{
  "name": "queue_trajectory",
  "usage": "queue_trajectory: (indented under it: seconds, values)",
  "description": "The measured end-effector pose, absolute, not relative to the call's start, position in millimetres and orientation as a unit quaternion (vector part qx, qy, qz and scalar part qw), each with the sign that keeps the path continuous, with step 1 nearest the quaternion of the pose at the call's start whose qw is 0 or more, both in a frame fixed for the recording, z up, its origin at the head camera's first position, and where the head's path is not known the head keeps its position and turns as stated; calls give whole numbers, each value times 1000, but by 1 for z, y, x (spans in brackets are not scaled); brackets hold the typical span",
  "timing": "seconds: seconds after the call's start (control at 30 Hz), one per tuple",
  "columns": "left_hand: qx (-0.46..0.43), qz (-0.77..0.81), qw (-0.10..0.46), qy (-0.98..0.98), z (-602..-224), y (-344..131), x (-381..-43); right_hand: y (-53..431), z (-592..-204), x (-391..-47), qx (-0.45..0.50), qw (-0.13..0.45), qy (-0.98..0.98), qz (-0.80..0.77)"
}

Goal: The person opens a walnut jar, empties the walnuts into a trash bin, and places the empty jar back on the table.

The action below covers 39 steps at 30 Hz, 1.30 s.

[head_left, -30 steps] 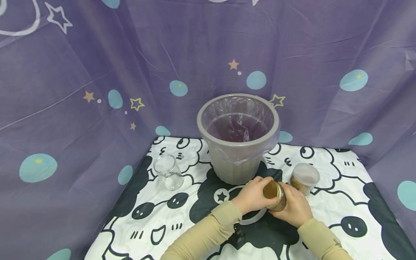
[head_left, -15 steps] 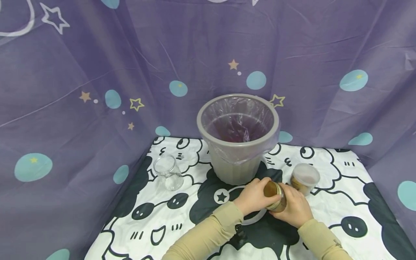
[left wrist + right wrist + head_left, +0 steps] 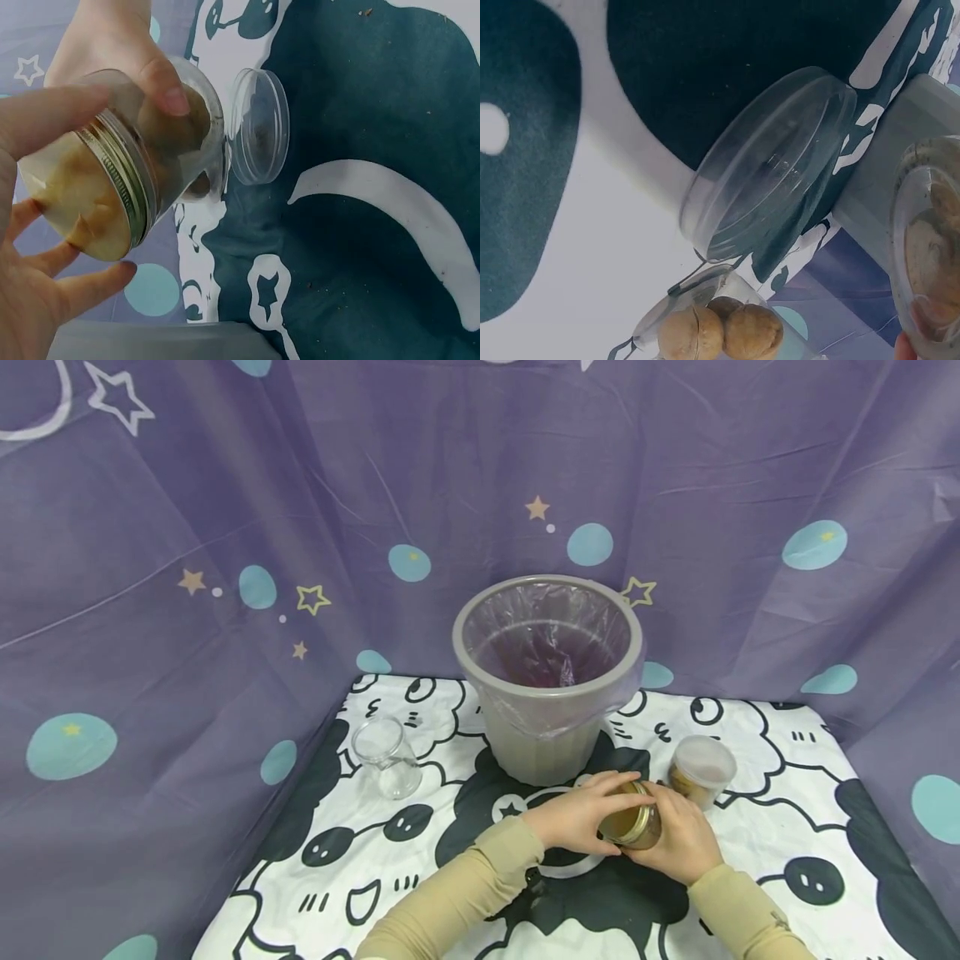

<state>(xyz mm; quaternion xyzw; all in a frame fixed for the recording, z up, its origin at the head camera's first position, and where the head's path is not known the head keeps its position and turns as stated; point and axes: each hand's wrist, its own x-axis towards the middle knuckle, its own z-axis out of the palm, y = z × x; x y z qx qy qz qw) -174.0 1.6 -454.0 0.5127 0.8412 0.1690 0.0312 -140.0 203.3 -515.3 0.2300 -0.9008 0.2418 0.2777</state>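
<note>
A clear jar (image 3: 169,139) with a gold screw lid (image 3: 82,199) and brown rounded contents is tilted between both hands. My left hand (image 3: 573,817) grips across the lid with spread fingers, thumb and fingers on opposite sides. My right hand (image 3: 678,835) holds the jar's body. In the left wrist view its thumb presses on the clear wall. Through the jar's base (image 3: 930,247) in the right wrist view, brown contents show. Just beyond my right hand stands a clear tub (image 3: 693,785) of walnuts (image 3: 751,331), with a translucent lid (image 3: 705,760) at its top.
A grey bin (image 3: 536,752) with a clear plastic liner stands behind the hands. To the left, a clear glass vessel (image 3: 386,760) stands on the patterned cloth (image 3: 420,893). A purple curtain (image 3: 450,460) hangs behind the table.
My left hand has turned at the gold lid, its fingers now extended across the top edge and its thumb lower. The right hand and jar stay in nearly the same place.
</note>
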Motion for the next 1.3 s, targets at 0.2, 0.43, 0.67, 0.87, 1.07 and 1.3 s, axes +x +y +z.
queue_trajectory:
  seconds: [0.2, 0.43, 0.67, 0.87, 1.07, 1.3]
  values:
    - [522, 165, 37, 836, -453, 0, -177, 204, -517, -141, 232, 277, -900, 243]
    - [508, 172, 28, 843, -453, -1, -178, 203, -517, -141, 231, 267, -902, 248]
    - [466, 197, 31, 862, -457, 2, -176, 203, -517, -137, 219, 250, -911, 245]
    - [423, 199, 42, 883, -457, 7, -171, 204, -518, -137, 213, 243, -914, 247]
    - [398, 207, 29, 893, -458, 9, -168, 204, -517, -139, 212, 249, -912, 247]
    - [344, 227, 15, 911, -457, 14, -165, 202, -515, -139, 211, 255, -909, 254]
